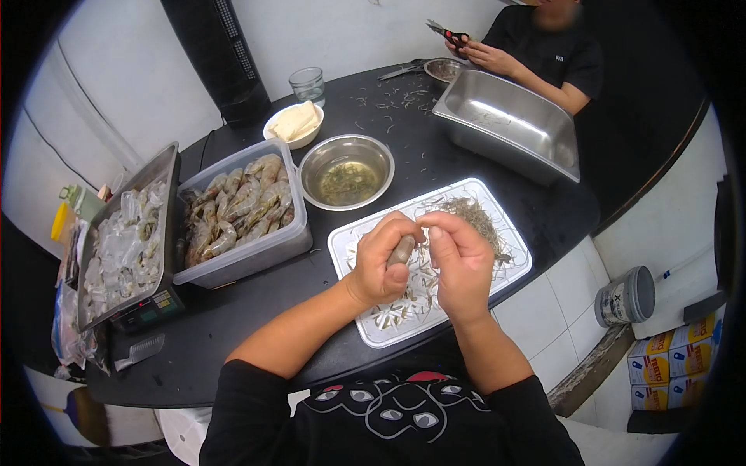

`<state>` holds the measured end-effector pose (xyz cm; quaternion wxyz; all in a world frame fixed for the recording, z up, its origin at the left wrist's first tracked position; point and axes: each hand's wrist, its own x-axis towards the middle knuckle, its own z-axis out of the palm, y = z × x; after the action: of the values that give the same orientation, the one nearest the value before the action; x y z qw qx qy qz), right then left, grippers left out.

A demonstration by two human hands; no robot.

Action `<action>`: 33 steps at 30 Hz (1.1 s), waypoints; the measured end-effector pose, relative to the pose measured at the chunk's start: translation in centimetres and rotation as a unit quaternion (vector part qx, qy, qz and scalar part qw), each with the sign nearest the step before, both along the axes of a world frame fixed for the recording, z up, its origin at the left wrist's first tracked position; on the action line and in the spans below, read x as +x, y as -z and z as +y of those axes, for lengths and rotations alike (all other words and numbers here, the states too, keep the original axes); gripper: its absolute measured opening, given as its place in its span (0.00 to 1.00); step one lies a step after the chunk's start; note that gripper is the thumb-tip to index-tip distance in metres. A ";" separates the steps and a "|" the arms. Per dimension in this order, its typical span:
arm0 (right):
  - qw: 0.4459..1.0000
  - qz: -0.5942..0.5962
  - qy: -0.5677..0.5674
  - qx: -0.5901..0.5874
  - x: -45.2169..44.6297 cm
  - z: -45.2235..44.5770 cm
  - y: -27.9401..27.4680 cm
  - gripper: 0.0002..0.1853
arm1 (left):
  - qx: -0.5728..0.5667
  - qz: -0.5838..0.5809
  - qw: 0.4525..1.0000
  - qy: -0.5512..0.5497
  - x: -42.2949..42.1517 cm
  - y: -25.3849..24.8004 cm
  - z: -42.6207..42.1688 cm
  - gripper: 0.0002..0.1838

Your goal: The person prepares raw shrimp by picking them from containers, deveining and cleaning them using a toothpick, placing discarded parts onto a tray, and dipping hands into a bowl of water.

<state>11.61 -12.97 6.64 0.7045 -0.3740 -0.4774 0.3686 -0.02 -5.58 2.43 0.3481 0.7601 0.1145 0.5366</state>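
Note:
Above a white tray (353,309), my left hand (382,260) is closed around a greyish shrimp (402,250). My right hand (462,268) is beside it, thumb and forefinger pinched near the shrimp's upper end; whatever lies between those fingertips is too small to make out. Small pale and dark scraps are scattered on the tray, and a heap of thin brownish shrimp trimmings (475,217) lies at its back right, partly behind my right hand.
Left are a plastic box of shrimp (245,206) and a metal tray of ice and shrimp (128,248). Behind stand a steel bowl of cloudy liquid (346,172), white bowl (293,124) and glass (308,84). Back right, a co-worker holds scissors (448,33) near a deep steel pan (509,116).

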 end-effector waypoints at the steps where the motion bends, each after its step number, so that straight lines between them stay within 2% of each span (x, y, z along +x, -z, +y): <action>1: 1.000 0.000 0.001 0.002 0.1 0.0 -0.1 0.09 | 0.010 -0.001 1.000 0.000 0.1 0.0 0.1 0.38; 6: 1.000 -0.008 0.007 0.002 0.6 0.1 -0.1 0.09 | 0.027 -0.005 1.000 -0.004 0.3 0.0 0.3 0.39; 12: 0.998 -0.053 0.038 -0.010 1.3 0.4 -0.4 0.10 | -0.050 -0.005 0.999 0.011 0.1 -0.2 0.0 0.42; 15: 0.989 -0.128 0.065 -0.035 2.4 1.0 -0.9 0.09 | -0.073 -0.032 0.997 0.015 -0.3 -0.5 0.5 0.43; 18: 0.946 -0.291 0.042 -0.138 3.6 3.6 -2.9 0.10 | -0.086 -0.094 0.991 -0.031 -1.6 -3.2 1.5 0.43; 19: 0.938 -0.336 0.065 -0.054 3.7 5.7 -2.0 0.11 | -0.096 -0.123 0.987 -0.039 -2.1 -3.7 2.0 0.43; 21: 0.815 -0.562 0.133 0.040 3.6 9.8 -0.6 0.10 | -0.109 -0.162 0.979 -0.061 -3.0 -4.9 2.4 0.43; 23: 0.726 -0.677 0.122 0.007 2.4 13.7 0.1 0.10 | -0.118 -0.193 0.973 -0.053 -3.6 -5.4 2.9 0.42; 25: 0.586 -0.805 0.074 -0.058 0.7 17.0 -0.3 0.12 | -0.137 -0.215 0.966 -0.047 -4.0 -5.5 3.1 0.42; 28: 0.487 -0.868 0.073 -0.061 -1.6 20.2 0.4 0.11 | -0.166 -0.195 0.967 -0.011 -4.5 -5.1 3.1 0.43; 31: 0.497 -0.862 -0.017 -0.094 -3.0 21.4 1.3 0.11 | -0.212 -0.181 0.960 0.032 -4.6 -4.8 3.0 0.45; 33: 0.491 -0.865 -0.018 -0.101 -3.4 21.3 0.7 0.11 | -0.214 -0.161 0.962 0.057 -4.6 -4.8 3.1 0.47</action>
<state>8.23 8.37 5.96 -0.1112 -0.5649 -0.8135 -0.0821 -4.67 -2.51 7.19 0.5461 0.5770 0.1254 0.5942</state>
